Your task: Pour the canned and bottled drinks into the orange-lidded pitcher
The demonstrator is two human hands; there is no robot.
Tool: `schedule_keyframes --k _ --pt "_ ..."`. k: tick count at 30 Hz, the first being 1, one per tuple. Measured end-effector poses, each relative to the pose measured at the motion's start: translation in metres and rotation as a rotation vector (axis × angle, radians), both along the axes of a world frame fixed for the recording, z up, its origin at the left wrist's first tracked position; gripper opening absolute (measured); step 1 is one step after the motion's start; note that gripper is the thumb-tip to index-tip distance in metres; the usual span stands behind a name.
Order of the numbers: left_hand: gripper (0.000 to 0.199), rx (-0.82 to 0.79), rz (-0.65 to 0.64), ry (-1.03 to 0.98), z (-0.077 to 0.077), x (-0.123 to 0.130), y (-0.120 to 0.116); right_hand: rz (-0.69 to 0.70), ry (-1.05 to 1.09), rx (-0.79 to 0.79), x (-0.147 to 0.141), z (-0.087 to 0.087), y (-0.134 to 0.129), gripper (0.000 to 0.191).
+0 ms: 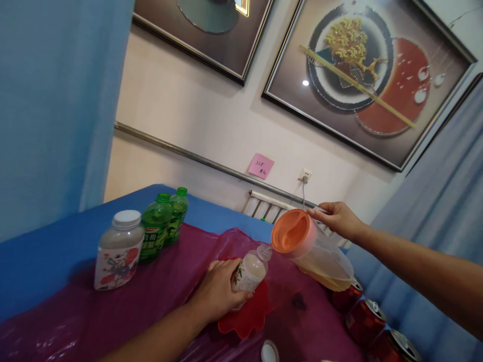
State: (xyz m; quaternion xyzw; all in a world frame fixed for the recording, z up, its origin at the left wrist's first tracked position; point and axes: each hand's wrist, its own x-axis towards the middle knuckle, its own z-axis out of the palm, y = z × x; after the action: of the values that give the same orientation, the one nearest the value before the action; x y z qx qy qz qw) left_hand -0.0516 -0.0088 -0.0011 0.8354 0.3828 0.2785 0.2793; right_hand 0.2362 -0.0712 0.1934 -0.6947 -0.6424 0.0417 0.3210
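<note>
My left hand [222, 289] is wrapped round a small clear bottle [252, 271] with a printed label and an uncapped neck. The bottle tilts to the right above a red scalloped dish [245, 322]. My right hand [335, 218] grips the handle of a translucent pitcher [324, 256] with an orange lid [290, 234]. The pitcher leans left, its lid close to the bottle's mouth, with yellowish liquid lying along its lower side. Whether liquid is passing between them I cannot tell. A white cap [269, 351] lies near the front edge of view.
At left stand a white-capped jar [118, 251] with a floral label and two green bottles [153, 231]. Red cans [365, 322] line the right side. Purple plastic sheeting [158, 296] covers part of the blue table [41, 256]. Behind are a wall rail [204, 160] and a socket [305, 175].
</note>
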Motion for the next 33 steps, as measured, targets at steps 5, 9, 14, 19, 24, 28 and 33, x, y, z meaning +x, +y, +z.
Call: schedule_keyframes --k 5,9,14,19,24,28,33 --pt "0.065 0.006 -0.007 0.000 -0.0019 0.0001 0.0010 -0.002 -0.007 -0.012 -0.0006 -0.0008 -0.0003 0.065" --pt "0.064 0.028 -0.019 -0.010 -0.0059 0.0009 0.0034 -0.003 0.005 -0.023 -0.0015 -0.0013 -0.0005 0.065" --pt "0.070 0.026 -0.017 -0.012 -0.0084 0.0018 0.0050 -0.003 0.000 -0.025 -0.0020 -0.0006 -0.0006 0.066" --pt "0.069 0.005 -0.011 -0.009 -0.0041 0.0007 0.0023 -0.006 -0.012 -0.012 -0.0025 0.0003 -0.0006 0.065" --pt "0.069 0.009 -0.004 0.000 -0.0029 0.0006 0.0013 -0.008 -0.019 -0.009 -0.0025 -0.0002 -0.0004 0.065" --pt "0.066 0.023 -0.002 -0.005 -0.0055 0.0007 0.0020 0.001 -0.020 -0.006 -0.0025 -0.0002 0.0001 0.065" --pt "0.065 0.026 -0.011 -0.011 -0.0073 -0.0003 0.0028 0.006 -0.031 0.002 -0.0036 -0.0001 0.0005 0.065"
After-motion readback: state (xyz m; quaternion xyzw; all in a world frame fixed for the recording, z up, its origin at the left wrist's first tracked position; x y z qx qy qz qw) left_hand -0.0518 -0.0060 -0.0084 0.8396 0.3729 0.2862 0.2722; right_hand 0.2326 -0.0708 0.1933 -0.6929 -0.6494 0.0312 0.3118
